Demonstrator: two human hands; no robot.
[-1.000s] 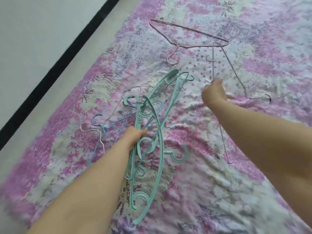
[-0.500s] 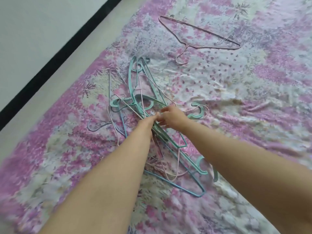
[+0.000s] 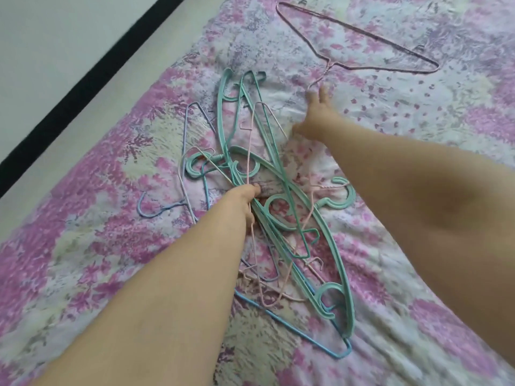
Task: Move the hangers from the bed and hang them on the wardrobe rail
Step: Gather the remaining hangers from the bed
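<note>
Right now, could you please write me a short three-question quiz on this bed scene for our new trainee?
1. True or false: the left hand grips the bundle of hangers.
2. Which hanger does the right hand reach toward? A) the pink wire hanger lying apart B) a teal one in the bundle C) a blue one
3. Fill in: the hangers lie on a floral ____.

Key:
1. True.
2. A; its fingers are at the hook, a grip cannot be confirmed.
3. Bedsheet.
</note>
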